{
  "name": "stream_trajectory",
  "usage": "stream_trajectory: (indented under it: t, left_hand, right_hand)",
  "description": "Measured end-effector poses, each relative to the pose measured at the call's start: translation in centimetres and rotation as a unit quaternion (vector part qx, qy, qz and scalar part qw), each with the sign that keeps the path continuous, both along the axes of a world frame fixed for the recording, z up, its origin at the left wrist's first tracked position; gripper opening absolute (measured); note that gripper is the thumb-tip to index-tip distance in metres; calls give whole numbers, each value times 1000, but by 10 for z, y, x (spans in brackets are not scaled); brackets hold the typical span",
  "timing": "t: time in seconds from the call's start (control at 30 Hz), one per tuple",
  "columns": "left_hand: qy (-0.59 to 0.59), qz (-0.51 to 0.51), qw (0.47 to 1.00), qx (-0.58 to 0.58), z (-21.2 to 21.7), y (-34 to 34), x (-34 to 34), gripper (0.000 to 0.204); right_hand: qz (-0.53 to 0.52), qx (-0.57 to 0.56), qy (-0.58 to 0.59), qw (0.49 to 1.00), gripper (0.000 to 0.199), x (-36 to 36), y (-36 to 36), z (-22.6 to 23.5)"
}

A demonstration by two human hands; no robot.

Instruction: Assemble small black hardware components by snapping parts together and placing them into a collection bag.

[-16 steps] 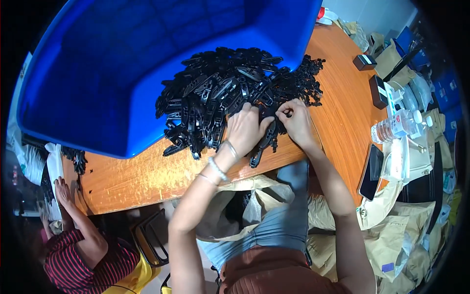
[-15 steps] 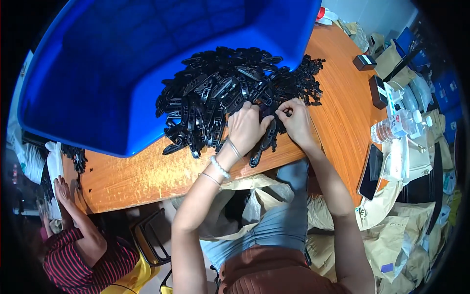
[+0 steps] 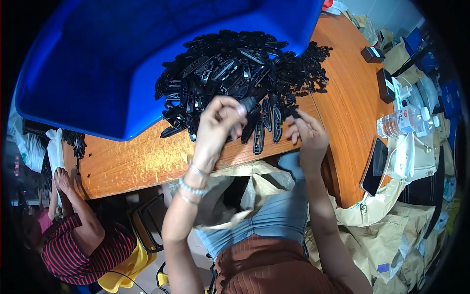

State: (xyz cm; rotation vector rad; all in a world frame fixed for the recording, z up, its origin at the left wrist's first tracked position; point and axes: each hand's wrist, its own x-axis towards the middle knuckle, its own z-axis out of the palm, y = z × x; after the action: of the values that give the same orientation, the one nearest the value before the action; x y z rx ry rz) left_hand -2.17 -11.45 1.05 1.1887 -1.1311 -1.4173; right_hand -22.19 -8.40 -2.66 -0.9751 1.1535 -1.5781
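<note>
My left hand (image 3: 215,127), wearing bracelets, is raised over the table's front edge with its fingers curled. A blurred black plastic piece (image 3: 250,103) shows at its fingertips. To the right, my right hand (image 3: 311,137) hovers with fingers loosely apart, beside small dark bits at the pile's edge. Between the hands several long, slotted black plastic pieces (image 3: 267,115) lie near the edge. Behind them a heap of similar elongated black pieces (image 3: 215,68) spills out of a tipped blue bin (image 3: 98,88). Smaller black parts (image 3: 308,71) are piled to its right.
On the wooden table (image 3: 338,103) at right are a phone (image 3: 374,166), water bottles (image 3: 396,122) and black boxes (image 3: 386,84). An open paper bag (image 3: 235,215) sits at my lap. Left, a co-worker in a striped shirt (image 3: 88,250) sits at the table.
My hands have moved apart: the left up and to the left with a black piece, the right to the right and slightly down. The view has shifted slightly.
</note>
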Motion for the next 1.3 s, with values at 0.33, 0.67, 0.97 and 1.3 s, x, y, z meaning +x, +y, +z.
stream_trajectory:
  t: [0.33,0.67,0.97,1.3]
  left_hand:
    - [-116,-53,992,17,14,96,-5,24]
    - [-30,-10,999,42,7,109,-3,21]
    - [-169,-6,981,-92,-2,120,-8,30]
    - [-13,-1,1000,22,-3,121,4,29]
  right_hand:
    - [185,-94,184,961,13,25,49,25]
    - [130,-183,361,905,13,26,55,21]
    - [153,41,80,984,11,38,70,23]
    - [207,-80,249,943,13,33,65,25]
